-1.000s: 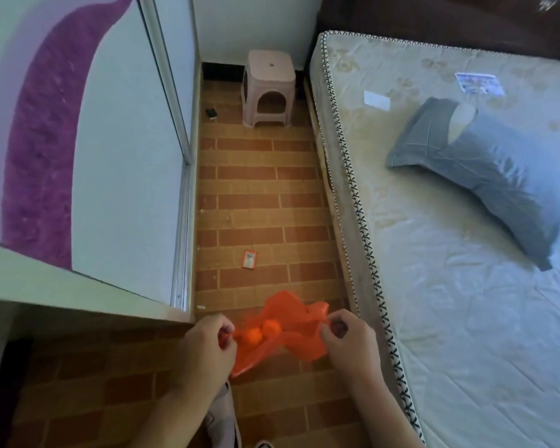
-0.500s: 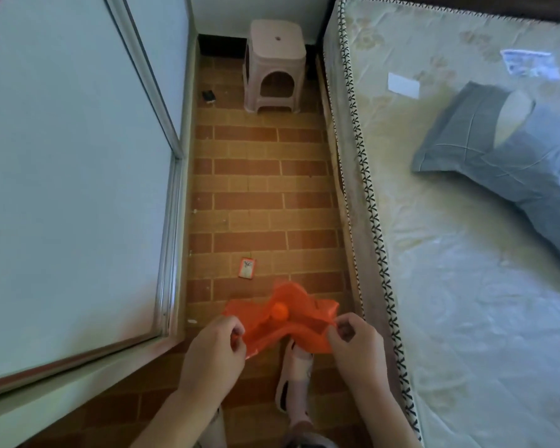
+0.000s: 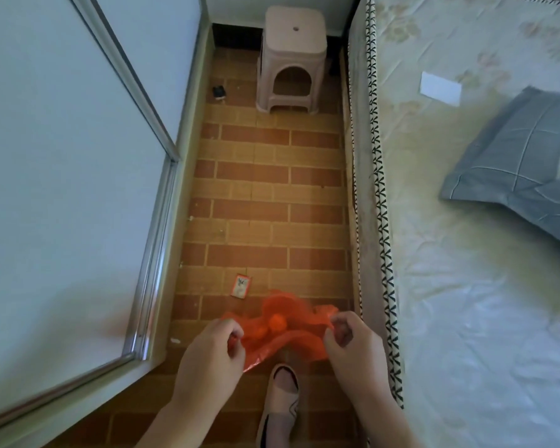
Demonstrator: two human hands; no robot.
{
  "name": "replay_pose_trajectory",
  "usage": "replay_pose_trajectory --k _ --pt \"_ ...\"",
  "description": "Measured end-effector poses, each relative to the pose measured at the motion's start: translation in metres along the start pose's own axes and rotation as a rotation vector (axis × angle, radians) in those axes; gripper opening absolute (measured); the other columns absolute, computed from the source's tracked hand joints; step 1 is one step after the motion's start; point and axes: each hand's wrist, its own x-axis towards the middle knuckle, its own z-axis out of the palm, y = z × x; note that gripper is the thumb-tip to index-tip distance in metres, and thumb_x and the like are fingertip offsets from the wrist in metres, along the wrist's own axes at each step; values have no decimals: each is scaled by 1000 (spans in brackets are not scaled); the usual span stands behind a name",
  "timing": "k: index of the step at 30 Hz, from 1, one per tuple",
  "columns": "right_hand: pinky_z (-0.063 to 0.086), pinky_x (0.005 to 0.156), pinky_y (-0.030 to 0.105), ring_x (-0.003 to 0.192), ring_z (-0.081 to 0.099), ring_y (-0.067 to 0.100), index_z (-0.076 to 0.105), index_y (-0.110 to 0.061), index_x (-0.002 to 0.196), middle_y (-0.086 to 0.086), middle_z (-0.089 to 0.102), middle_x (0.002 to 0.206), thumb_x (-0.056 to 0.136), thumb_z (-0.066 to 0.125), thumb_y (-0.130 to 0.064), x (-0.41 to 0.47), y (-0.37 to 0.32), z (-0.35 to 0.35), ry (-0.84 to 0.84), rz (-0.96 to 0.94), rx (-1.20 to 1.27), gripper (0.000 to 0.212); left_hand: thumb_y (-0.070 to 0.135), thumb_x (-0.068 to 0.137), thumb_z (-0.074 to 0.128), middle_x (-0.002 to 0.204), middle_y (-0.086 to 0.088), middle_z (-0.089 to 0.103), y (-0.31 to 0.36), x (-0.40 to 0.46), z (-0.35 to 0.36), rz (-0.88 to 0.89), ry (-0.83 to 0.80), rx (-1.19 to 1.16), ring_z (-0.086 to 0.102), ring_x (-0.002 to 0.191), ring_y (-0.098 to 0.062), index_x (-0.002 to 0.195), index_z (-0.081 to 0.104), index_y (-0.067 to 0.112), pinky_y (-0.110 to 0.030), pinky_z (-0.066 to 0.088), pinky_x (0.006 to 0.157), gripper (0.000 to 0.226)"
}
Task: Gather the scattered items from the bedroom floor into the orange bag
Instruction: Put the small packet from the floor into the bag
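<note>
Nearest the camera, a white slipper [image 3: 280, 405] on a foot, planted on the brick-patterned floor [image 3: 272, 202]. Just above it, held between left hand [image 3: 210, 350] and right hand [image 3: 353, 345]: the orange bag [image 3: 285, 331], thin plastic film, mouth stretched wide, fingers of both hands curled and pinching opposite edges of the rim. Inside, small round orange pieces [image 3: 277, 321], identity unclear through the film. Likely very light, limp and crinkly, shapeless unless kept taut; slick enough to slip from a loose pinch, so best held by the rim or handles, never by the sagging belly. Just beyond the bag, flat on the tiles, a small red-and-white packet [image 3: 241, 286], probably weightless and hard to lift off the floor except by an edge or corner. Farther along, near the wardrobe door [image 3: 78, 189], a small dark object [image 3: 219, 92], too small to identify. At the far wall, a pink plastic stool [image 3: 291, 59]. Alongside on the right, mattress [image 3: 466, 286] with a grey pillow [image 3: 514, 166].
</note>
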Motion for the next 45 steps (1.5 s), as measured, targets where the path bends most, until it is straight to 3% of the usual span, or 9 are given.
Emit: replay_pose_trajectory --k 6,10,15,18,30,35,39,42,45 --pt "43 64 11 79 59 -1 69 -33 118 -20 63 95 96 63 -29 47 26 21 -32 -168 -126 23 18 82 80 95 22 60 -10 33 40 1 31 -11 64 80 1 96 59 37 -22 59 62 32" --pt "49 86 32 103 56 13 71 -22 119 -11 58 112 97 64 -27 73 48 46 33 -322 -245 24 20 82 81 96 24 59 -20 50 63 44 44 -16 62 78 5 99 61 35 -18 57 61 30" --pt "29 118 40 144 36 14 63 -23 135 -7 48 148 100 58 -37 102 63 75 56 -413 -316 38 18 80 81 95 23 60 -43 70 96 103 96 -35 60 73 5 96 64 32 -4 41 57 28" --pt "18 126 43 155 19 10 56 -24 144 -8 40 160 102 52 -40 117 75 99 43 -463 -352 45 21 86 76 96 24 60 -62 83 118 112 157 -51 62 76 4 101 64 34 -10 48 58 23" --pt "9 128 50 157 13 16 35 -31 158 -5 26 168 102 43 -56 197 133 214 8 -442 -522 62 29 95 66 95 13 70 -152 141 189 132 379 -90 64 80 -2 115 73 23 -18 50 64 22" --pt "9 127 51 157 10 18 30 -35 159 -5 20 170 94 26 -69 225 163 250 4 -413 -592 74 36 100 57 50 8 56 -173 183 196 129 295 -6 57 49 -10 67 63 27 -18 30 39 35" --pt "7 126 50 158 8 19 28 -35 160 -6 17 171 84 16 -74 223 192 275 -23 -405 -643 86 41 97 59 47 6 56 -189 208 194 76 290 209 54 42 -8 58 61 24 -21 33 38 42" --pt "5 126 50 158 6 20 24 -36 161 -5 13 172 92 36 -73 211 211 288 -64 -351 -653 79 45 94 60 57 7 61 -211 218 201 -49 210 351 60 56 -11 64 66 23 -25 45 48 38" --pt "8 126 51 158 11 22 24 -35 161 -2 16 171 84 21 -78 195 225 299 -125 -298 -663 89 47 89 60 75 6 68 -229 219 210 -141 96 388 69 76 -21 85 75 27 -30 56 62 26"
